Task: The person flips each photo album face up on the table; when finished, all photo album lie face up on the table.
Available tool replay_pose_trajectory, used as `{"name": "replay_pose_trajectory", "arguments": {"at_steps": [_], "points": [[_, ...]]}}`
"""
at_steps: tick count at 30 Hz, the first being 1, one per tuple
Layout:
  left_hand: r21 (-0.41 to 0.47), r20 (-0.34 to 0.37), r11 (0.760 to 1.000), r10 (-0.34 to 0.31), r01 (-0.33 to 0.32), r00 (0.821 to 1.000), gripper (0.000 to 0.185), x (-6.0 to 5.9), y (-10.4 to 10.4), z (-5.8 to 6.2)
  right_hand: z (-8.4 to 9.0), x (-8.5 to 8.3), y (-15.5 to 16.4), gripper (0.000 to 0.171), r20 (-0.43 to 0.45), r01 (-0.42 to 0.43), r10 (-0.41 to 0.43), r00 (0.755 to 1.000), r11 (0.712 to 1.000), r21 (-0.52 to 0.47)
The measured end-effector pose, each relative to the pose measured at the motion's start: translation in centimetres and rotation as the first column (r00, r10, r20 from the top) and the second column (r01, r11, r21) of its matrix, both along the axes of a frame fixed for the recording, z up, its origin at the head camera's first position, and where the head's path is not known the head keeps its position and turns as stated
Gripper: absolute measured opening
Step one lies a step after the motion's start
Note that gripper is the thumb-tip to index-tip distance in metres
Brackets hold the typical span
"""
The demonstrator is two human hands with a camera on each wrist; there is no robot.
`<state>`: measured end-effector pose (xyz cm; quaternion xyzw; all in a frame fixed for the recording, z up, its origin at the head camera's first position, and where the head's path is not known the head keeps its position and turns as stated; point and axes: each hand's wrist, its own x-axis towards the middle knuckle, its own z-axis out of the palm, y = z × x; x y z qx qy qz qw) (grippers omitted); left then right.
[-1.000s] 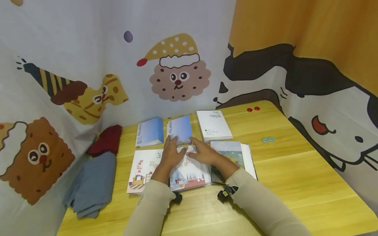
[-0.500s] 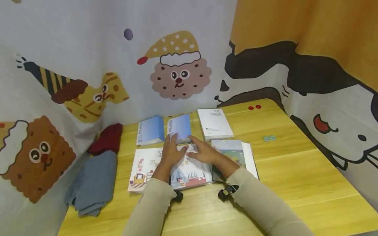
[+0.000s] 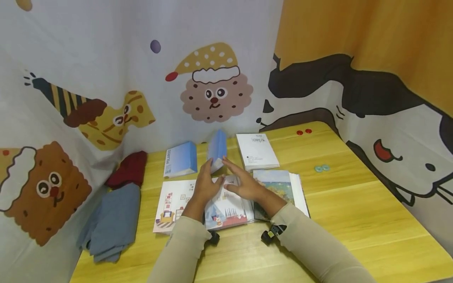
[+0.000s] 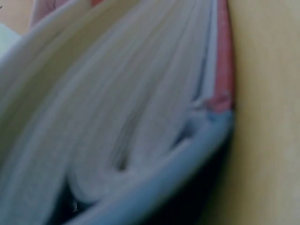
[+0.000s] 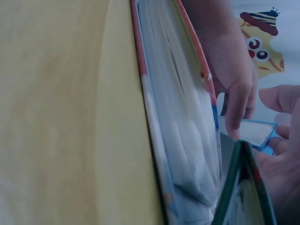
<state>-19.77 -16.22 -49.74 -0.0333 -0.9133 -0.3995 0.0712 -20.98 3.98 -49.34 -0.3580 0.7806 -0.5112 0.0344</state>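
- Presently, left hand (image 3: 205,188): fingers released, touching tilted blue book (image 3: 217,147).
- Right hand (image 3: 247,186): fingers released, touching its opposite side.
- Illustrated book (image 3: 225,216): below both hands.

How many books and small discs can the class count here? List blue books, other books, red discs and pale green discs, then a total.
Blue books: 2
Other books: 4
Red discs: 2
Pale green discs: 2
Total: 10
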Motion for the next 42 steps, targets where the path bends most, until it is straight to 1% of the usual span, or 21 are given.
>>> {"name": "replay_pose_trajectory", "arguments": {"at_steps": [5,10,12,14,17,19,22,26,30,36,40,42], "points": [[0.050,-0.029,0.999,0.011,-0.009,1.000,0.082,-0.09,0.07,0.12,0.14,0.34,-0.14,0.088,-0.026,-0.072,0.070,0.997,0.995,-0.074],[0.118,-0.037,0.993,-0.024,0.028,0.999,0.073,0.15,0.09,0.22,0.04,0.40,-0.32,0.092,-0.027,-0.096,0.094,0.995,0.987,-0.125],[0.162,-0.043,0.986,-0.035,0.042,0.998,0.070,0.17,0.06,0.17,0.04,0.44,-0.38,0.092,-0.016,-0.096,0.095,0.995,0.988,-0.121],[0.214,-0.060,0.976,-0.030,0.042,0.998,0.073,0.09,0.05,0.12,0.02,0.47,-0.42,0.090,0.007,-0.093,0.094,0.996,0.991,-0.099],[0.284,-0.104,0.959,0.016,0.014,0.994,0.082,-0.03,0.00,0.08,0.01,0.48,-0.46,0.087,0.021,-0.091,0.093,0.995,0.995,-0.046],[0.313,-0.130,0.950,0.057,-0.013,0.990,0.087,-0.04,-0.04,0.12,-0.01,0.45,-0.49,0.085,0.021,-0.101,0.102,0.995,0.995,-0.022],[0.291,-0.161,0.954,0.124,-0.073,0.979,0.082,0.00,-0.08,0.14,0.03,0.47,-0.52,0.083,-0.004,-0.100,0.100,0.995,0.995,0.021],[0.221,-0.166,0.965,0.182,-0.144,0.969,0.074,0.00,-0.12,0.07,0.09,0.58,-0.50,0.080,-0.015,-0.052,0.054,0.998,0.995,0.082],[0.211,-0.166,0.962,0.210,-0.174,0.963,0.072,-0.05,-0.10,0.10,0.14,0.63,-0.39,0.078,-0.015,-0.006,0.008,1.000,0.992,0.122],[0.222,-0.145,0.948,0.262,-0.227,0.954,0.067,-0.22,-0.26,-0.05,-0.10,0.50,-0.40,0.072,-0.029,0.028,-0.023,0.999,0.984,0.175],[0.204,-0.156,0.949,0.273,-0.240,0.949,0.062,-0.40,-0.39,-0.14,-0.09,0.47,-0.40,0.069,-0.031,0.042,-0.036,0.999,0.978,0.204],[0.194,-0.156,0.951,0.271,-0.240,0.950,0.060,-0.41,-0.44,-0.16,-0.07,0.49,-0.38,0.068,-0.030,0.050,-0.045,0.999,0.976,0.212]]}}
